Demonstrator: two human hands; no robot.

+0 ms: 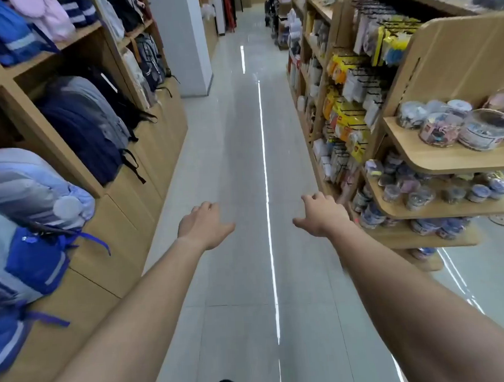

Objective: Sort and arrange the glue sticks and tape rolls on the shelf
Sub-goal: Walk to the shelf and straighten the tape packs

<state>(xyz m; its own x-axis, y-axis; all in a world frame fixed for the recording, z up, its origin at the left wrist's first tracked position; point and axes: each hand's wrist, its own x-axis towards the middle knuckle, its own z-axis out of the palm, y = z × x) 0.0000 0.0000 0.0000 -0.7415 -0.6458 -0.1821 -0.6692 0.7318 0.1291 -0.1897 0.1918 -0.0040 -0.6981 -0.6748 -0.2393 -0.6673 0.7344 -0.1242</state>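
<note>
Here, left hand [204,226], right hand [320,214] empty, fingers loose, over aisle floor [241,132]; backpacks [84,127] left, shelf [438,163] of tubs [483,129] right.

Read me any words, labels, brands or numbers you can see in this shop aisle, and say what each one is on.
None can be read.
Yellow hanging packets: print too blurred to read.
Clear tubs: labels too blurred to read.
Backpacks: no legible text.
</note>
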